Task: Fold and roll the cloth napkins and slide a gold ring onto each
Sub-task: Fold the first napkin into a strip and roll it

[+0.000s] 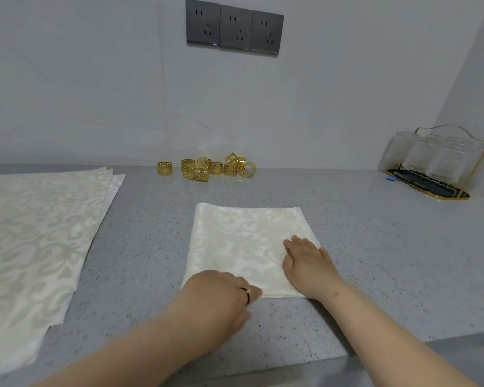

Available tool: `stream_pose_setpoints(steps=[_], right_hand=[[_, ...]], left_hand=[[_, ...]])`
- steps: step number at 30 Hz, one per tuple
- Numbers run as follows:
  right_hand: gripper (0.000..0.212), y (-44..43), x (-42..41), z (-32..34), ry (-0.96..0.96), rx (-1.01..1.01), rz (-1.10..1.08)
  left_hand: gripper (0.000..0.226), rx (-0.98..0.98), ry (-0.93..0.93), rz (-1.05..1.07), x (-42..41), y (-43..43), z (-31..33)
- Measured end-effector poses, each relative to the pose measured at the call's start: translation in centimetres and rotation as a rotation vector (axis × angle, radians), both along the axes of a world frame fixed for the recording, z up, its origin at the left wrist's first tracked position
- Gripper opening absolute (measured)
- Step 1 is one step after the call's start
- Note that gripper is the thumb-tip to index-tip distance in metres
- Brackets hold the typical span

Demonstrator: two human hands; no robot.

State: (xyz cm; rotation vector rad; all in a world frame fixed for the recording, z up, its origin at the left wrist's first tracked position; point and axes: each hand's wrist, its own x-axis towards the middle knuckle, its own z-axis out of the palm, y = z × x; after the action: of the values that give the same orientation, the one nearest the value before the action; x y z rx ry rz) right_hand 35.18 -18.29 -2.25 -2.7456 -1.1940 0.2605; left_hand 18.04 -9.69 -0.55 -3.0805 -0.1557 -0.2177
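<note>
Now the folded napkin (pixel 243 233) lies on the counter (pixel 361 227), right hand (pixel 308 263) pressing it flat-fingered, left hand (pixel 221 291) pinching its near edge; rolling tightly away looks next.

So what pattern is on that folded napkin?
The folded napkin is cream with pale swirling scrolls; head view.

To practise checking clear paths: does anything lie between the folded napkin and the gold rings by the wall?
Nothing visible does. Bare grey countertop runs from the far edge of the folded napkin to the gold napkin rings. The stack of flat napkins lies off to the left, the tray of glasses off to the right.
</note>
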Motion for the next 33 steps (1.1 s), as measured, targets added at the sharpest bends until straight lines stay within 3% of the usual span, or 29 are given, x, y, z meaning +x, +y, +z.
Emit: stream_pose_setpoints(steps=[2,4,7,9,11,14,16,19,24,26,28,29,33], right_hand=[[0.05,0.1,-1.1,0.1,0.007,-0.019,-0.052],[0.05,-0.1,-2.2,0.3,0.004,-0.05,-0.054],[0.042,-0.9,-3.5,1.0,-0.066,-0.05,0.025],[0.041,-1.5,-4.1,1.7,-0.056,-0.006,0.099],[0.044,-1.8,-4.8,2.2,0.02,0.044,0.169],[0.044,-1.8,-6.2,2.5,0.051,0.044,0.272],[0.044,-1.5,-7.3,2.3,0.024,0.029,0.328],[0.048,-1.0,-8.6,2.0,-0.033,0.005,0.363],[0.047,0.6,-10.2,1.3,-0.137,-0.025,0.361],[0.047,1.5,-11.0,1.0,-0.202,-0.031,0.344],[0.049,2.4,-11.6,0.7,-0.259,-0.051,0.342],[0.048,2.7,-11.8,0.6,-0.274,-0.061,0.343],[0.045,3.3,-11.8,0.7,-0.287,-0.005,0.379]], left_hand=[[0.026,-0.029,-0.096,0.025,0.2,0.7,-0.4],[0.016,0.065,-0.056,0.069,0.7,1.9,-0.9],[0.03,0.248,-0.051,0.15,0.0,3.4,-0.4],[0.032,0.236,-0.124,0.21,-0.4,6.2,-1.9],[0.032,0.196,-0.085,0.259,-1.5,8.2,-1.8],[0.017,0.21,-0.05,0.424,-3.0,11.3,-1.7],[0.032,0.236,-0.039,0.472,-3.8,12.4,-1.7],[0.031,0.259,-0.114,0.551,-4.8,12.6,-1.5],[0.033,-0.174,-0.316,0.416,-5.4,8.8,-0.7],[0.058,-0.304,-0.256,0.285,-5.4,6.0,-0.2],[0.089,-0.261,-0.186,0.231,-5.5,3.9,-0.3],[0.092,-0.217,-0.172,0.223,-5.5,3.6,-0.5],[0.065,-0.25,-0.174,0.233,-5.6,4.6,-1.8]])
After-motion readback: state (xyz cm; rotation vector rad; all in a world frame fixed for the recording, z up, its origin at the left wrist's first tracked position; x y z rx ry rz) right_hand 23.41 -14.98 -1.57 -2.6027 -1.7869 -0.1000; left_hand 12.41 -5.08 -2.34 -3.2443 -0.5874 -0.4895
